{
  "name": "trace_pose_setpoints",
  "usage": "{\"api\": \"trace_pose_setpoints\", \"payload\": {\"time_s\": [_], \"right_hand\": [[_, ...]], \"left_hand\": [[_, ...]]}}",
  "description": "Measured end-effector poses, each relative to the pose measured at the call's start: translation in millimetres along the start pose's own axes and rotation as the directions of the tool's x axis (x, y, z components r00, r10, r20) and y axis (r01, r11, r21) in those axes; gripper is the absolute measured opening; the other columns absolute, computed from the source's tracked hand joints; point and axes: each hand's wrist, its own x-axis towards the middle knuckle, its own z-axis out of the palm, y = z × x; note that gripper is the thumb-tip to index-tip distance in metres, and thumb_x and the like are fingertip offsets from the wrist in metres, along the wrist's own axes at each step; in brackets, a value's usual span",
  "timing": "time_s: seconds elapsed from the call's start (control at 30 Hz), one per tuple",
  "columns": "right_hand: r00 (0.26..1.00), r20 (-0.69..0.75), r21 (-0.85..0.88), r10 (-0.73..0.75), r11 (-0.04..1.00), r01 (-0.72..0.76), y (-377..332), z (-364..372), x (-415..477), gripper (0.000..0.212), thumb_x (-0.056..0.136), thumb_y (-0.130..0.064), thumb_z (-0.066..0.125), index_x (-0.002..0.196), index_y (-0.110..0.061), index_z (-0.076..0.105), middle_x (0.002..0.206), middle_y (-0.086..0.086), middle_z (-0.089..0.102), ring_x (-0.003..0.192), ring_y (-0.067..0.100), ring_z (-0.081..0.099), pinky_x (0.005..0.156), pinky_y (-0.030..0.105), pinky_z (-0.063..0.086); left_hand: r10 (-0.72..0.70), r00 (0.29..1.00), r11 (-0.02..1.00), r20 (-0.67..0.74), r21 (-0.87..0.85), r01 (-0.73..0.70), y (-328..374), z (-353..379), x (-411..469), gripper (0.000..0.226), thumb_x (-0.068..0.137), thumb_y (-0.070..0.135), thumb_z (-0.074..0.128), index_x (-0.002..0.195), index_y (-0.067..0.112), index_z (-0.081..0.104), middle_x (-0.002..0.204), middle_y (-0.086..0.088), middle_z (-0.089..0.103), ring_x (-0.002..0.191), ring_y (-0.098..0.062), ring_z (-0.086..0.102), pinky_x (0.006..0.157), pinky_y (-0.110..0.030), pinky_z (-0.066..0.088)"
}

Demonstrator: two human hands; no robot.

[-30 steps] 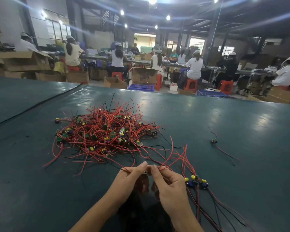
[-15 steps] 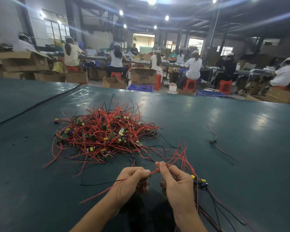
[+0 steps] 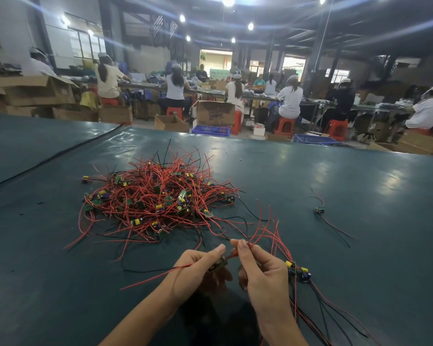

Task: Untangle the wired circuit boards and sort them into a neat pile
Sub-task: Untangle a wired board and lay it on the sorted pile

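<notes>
left hand (image 3: 198,268) pinches a small board (image 3: 218,265), mostly hidden in the grip | right hand (image 3: 263,270) pinches red wires (image 3: 260,233), both just nearside of the heap (image 3: 158,198) | sorted bunch (image 3: 298,269) near-right of heap, wires cut off | heap: red-black spaghetti, green boards

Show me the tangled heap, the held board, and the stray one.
tangled heap (image 3: 160,198), head view, middle of red wires.
held circuit board (image 3: 218,265), head view, its visible edge.
stray board (image 3: 319,210), head view, its body.

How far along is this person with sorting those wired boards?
Barely started. Done: a small sorted bunch beside the right hand. In hand: the left hand grips one board while the right hand pinches its red wire. Left: the big tangled heap and a stray board.
</notes>
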Motion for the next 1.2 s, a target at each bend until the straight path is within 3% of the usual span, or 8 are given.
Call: {"api": "trace_pose_setpoints", "payload": {"time_s": [0.17, 0.27, 0.47, 0.67, 0.87, 1.0, 1.07, 1.2], "right_hand": [[1.000, -0.026, -0.027, -0.007, 1.000, 0.006, 1.1, 0.1, 2.0, 0.019, 0.088, -0.025, 0.062, 0.081, -0.029, 0.079, 0.040, -0.012, 0.035, 0.039, 0.002, 0.029, 0.041, 0.011, 0.030], [0.997, -0.050, -0.026, 0.066, 0.997, -0.067, 3.0, -3.6, 6.5, 0.022, 0.090, -0.018, 0.064, 0.078, -0.029, 0.080, 0.048, -0.010, 0.053, 0.042, 0.003, 0.037, 0.041, 0.013, 0.032], [0.970, -0.161, 0.093, 0.183, 0.981, -0.170, -3.4, -20.3, 19.2, 0.015, 0.086, -0.018, 0.068, 0.079, -0.025, 0.080, 0.060, -0.006, 0.061, 0.042, 0.002, 0.042, 0.035, 0.017, 0.030], [0.950, -0.252, 0.177, 0.183, 0.974, -0.141, -5.6, -30.4, 23.2, 0.014, 0.087, -0.018, 0.067, 0.081, -0.016, 0.079, 0.066, -0.005, 0.065, 0.040, 0.004, 0.040, 0.033, 0.018, 0.031], [0.977, -0.100, 0.059, 0.188, 0.981, -0.183, -0.7, -6.4, 10.7, 0.026, 0.082, -0.036, 0.069, 0.067, -0.016, 0.074, 0.056, -0.006, 0.058, 0.039, 0.005, 0.037, 0.035, 0.018, 0.027], [0.991, 0.107, -0.031, 0.086, 0.996, -0.083, 3.2, 17.8, -6.6, 0.032, 0.077, -0.039, 0.063, 0.069, -0.012, 0.077, 0.063, 0.002, 0.071, 0.052, 0.009, 0.062, 0.053, 0.017, 0.049], [0.992, 0.080, -0.058, 0.101, 0.994, -0.096, 4.4, 16.7, -6.8, 0.028, 0.080, -0.037, 0.062, 0.069, -0.017, 0.078, 0.063, 0.004, 0.070, 0.058, 0.014, 0.064, 0.059, 0.023, 0.053], [0.984, -0.063, -0.099, 0.168, 0.980, -0.174, 9.7, 6.0, 1.4, 0.025, 0.087, -0.023, 0.067, 0.069, -0.006, 0.072, 0.060, 0.012, 0.050, 0.062, 0.020, 0.044, 0.061, 0.034, 0.040]], "left_hand": [[0.033, 0.999, 0.999, 0.018, -0.001, -0.033, 0.7, 0.8, -0.6, 0.048, 0.078, 0.051, 0.057, 0.049, 0.014, 0.066, 0.051, -0.005, 0.060, 0.042, -0.011, 0.054, 0.047, -0.018, 0.042], [0.084, 0.996, 0.996, 0.000, 0.019, -0.084, -0.7, -0.4, 4.1, 0.052, 0.082, 0.047, 0.064, 0.043, 0.013, 0.062, 0.044, -0.003, 0.055, 0.034, -0.010, 0.048, 0.041, -0.016, 0.037], [0.196, 0.980, 0.977, -0.023, 0.090, -0.193, -4.1, -9.2, 7.3, 0.047, 0.065, 0.055, 0.060, 0.042, 0.015, 0.061, 0.044, -0.007, 0.054, 0.033, -0.009, 0.045, 0.044, -0.017, 0.035], [0.235, 0.967, 0.970, -0.095, 0.083, -0.228, -8.8, -14.8, 9.5, 0.048, 0.063, 0.056, 0.061, 0.042, 0.013, 0.062, 0.051, -0.016, 0.054, 0.038, -0.013, 0.047, 0.045, -0.018, 0.038], [0.231, 0.959, 0.973, -0.166, 0.016, -0.231, -12.0, -11.2, 13.6, 0.049, 0.070, 0.058, 0.060, 0.050, 0.013, 0.065, 0.054, -0.011, 0.057, 0.045, -0.016, 0.052, 0.049, -0.022, 0.042], [0.249, 0.964, 0.968, -0.088, 0.028, -0.248, -14.3, -6.7, 12.6, 0.047, 0.079, 0.053, 0.058, 0.055, 0.014, 0.067, 0.053, -0.007, 0.058, 0.045, -0.015, 0.052, 0.048, -0.020, 0.041], [0.228, 0.972, 0.973, -0.060, 0.036, -0.226, -14.0, -6.9, 12.1, 0.046, 0.081, 0.053, 0.058, 0.055, 0.016, 0.068, 0.052, -0.002, 0.059, 0.046, -0.012, 0.054, 0.049, -0.018, 0.042], [0.178, 0.984, 0.980, -0.023, 0.092, -0.175, -14.8, -6.2, 10.7, 0.053, 0.076, 0.061, 0.058, 0.052, 0.015, 0.066, 0.053, -0.008, 0.059, 0.047, -0.013, 0.055, 0.050, -0.017, 0.043]]}}
